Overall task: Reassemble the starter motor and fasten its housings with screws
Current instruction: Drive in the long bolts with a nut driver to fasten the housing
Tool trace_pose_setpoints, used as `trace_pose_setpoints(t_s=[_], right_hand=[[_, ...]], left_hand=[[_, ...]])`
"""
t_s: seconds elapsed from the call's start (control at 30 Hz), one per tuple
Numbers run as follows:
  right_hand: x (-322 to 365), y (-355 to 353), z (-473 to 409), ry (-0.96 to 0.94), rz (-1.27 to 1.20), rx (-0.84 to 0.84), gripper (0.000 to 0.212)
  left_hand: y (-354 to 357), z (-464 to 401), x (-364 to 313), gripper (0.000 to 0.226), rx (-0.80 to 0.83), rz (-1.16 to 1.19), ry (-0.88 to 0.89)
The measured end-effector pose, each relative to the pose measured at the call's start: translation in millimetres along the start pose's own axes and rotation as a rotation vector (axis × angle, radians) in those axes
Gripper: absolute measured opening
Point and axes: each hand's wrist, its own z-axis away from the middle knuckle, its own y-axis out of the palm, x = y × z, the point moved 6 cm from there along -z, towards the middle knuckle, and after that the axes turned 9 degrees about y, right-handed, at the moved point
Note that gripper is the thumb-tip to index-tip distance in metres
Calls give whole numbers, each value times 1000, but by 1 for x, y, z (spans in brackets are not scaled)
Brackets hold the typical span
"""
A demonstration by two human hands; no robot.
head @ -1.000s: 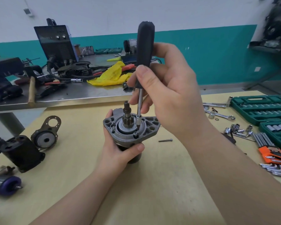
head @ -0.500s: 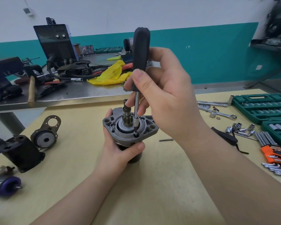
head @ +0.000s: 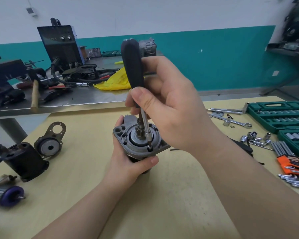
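Tan worktop (head: 162, 204) | teal-banded wall (head: 214, 66) | steel bench (head: 93, 99) behind

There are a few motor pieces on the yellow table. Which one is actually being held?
The grey starter motor standing upright mid-table: the left hand grips its body while the right hand works a screwdriver on it. The black housing lies untouched at left.

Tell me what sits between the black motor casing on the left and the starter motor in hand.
In the head view, only the round end plate beside the black casing; then bare table up to the starter motor.
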Motion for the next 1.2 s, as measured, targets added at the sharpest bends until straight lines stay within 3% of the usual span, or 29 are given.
trace_pose_setpoints(t_s=[0.2, 0.37, 0.57, 0.73, 0.87, 1.2], right_hand=[[9, 0, -12, 39, -4, 6, 32], [18, 1, -20, -61, 58, 20, 79], [6, 4, -27, -38, 85, -52, 68], [2, 3, -28, -8, -26, -32, 58], [8, -2, -24, -30, -110, -33, 46], [11, -3, -28, -61, -58, -42, 53]], left_hand=[[-3, 0, 0, 126, -32, 1, -47], [-6, -3, -2, 126, -57, 4, -80], [-3, -1, 1, 135, 18, -38, -89], [-4, -6, 2, 129, 104, -128, -64], [-7, -6, -2, 124, 51, -196, -80], [-14, -7, 11, 119, -27, -166, -107]])
